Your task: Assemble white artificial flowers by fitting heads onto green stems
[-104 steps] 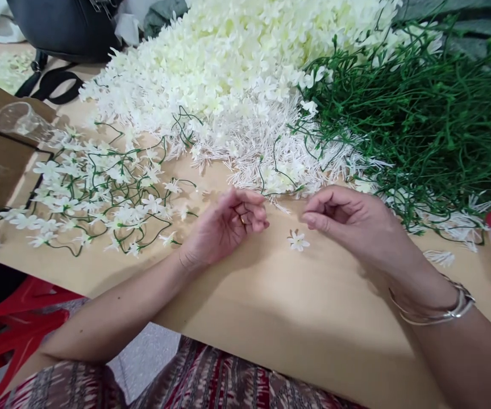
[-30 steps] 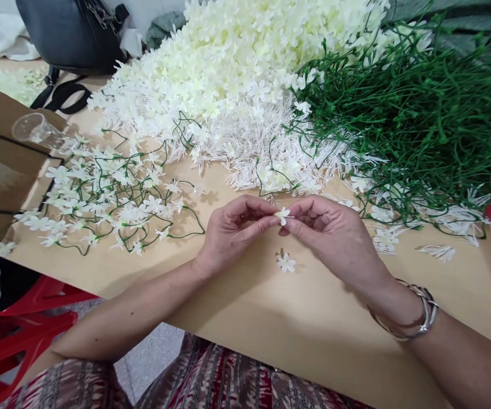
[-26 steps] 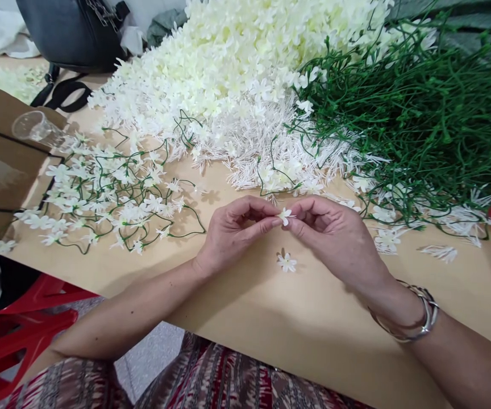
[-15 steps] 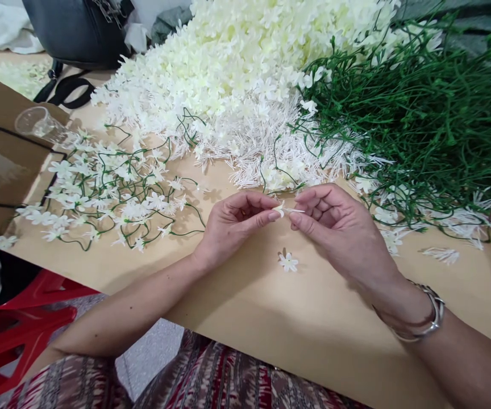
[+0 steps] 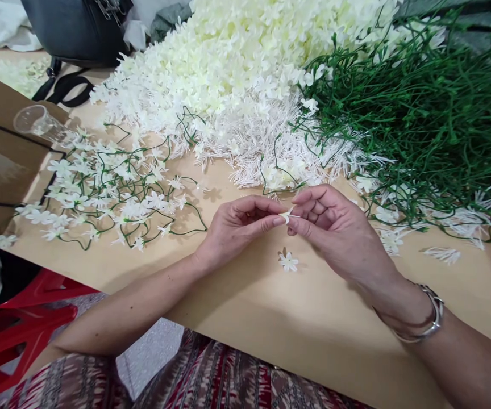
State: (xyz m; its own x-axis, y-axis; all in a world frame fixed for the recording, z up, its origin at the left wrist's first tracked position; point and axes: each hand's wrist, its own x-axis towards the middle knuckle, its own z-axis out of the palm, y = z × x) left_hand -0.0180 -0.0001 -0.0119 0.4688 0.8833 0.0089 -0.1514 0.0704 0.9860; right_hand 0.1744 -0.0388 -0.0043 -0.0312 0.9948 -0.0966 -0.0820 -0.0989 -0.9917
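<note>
Between the thumb and fingertips of my left hand (image 5: 239, 227) is a small white artificial flower (image 5: 287, 217). My right hand (image 5: 341, 233) is closed in a pinch on a thin white stamen piece (image 5: 295, 216), whose end meets the flower; how deep it sits inside I cannot tell. Below the hands, one loose white blossom (image 5: 288, 262) lies on the table (image 5: 245, 318). Just beyond my fingers, a band of white stamen pieces (image 5: 254, 142) spreads in front of a large heap of cream-white blossoms (image 5: 237, 51).
On the right, a thick pile of green plastic stems (image 5: 424, 113) covers the table. Finished-looking white flowers on green stems (image 5: 117, 193) are spread to the left. A clear plastic cup (image 5: 36, 121) lies beside a cardboard box (image 5: 2, 113). Behind sits a black bag (image 5: 79, 31).
My left hand has shifted slightly right with the flower, toward my right hand. The fingertips are closer together, and less of the stamen piece shows between them.
</note>
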